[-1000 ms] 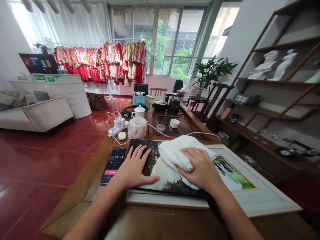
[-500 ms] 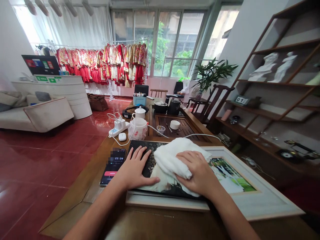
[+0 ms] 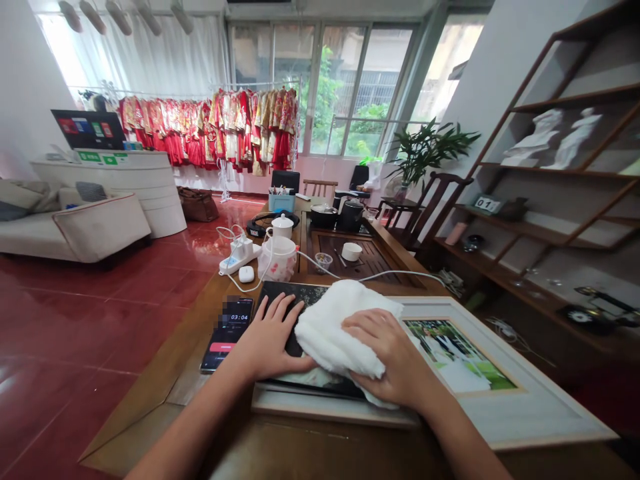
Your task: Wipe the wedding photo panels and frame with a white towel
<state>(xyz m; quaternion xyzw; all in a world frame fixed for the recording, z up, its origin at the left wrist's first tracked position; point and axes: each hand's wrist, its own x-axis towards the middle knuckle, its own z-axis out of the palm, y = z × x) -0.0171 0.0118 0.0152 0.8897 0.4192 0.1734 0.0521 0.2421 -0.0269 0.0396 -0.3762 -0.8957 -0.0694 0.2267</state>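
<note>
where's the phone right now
In the head view, the smartphone lies face up on the wooden table, just left of the left hand, with the white power strip beyond it.

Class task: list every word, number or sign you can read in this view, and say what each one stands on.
"03:04" on the smartphone screen.
"01" on the number block on the wooden shelf.
Red button on the phone: its lettering is too small to read.
Coloured icons on the display screen and green signs on the white counter: too small to read.
</note>
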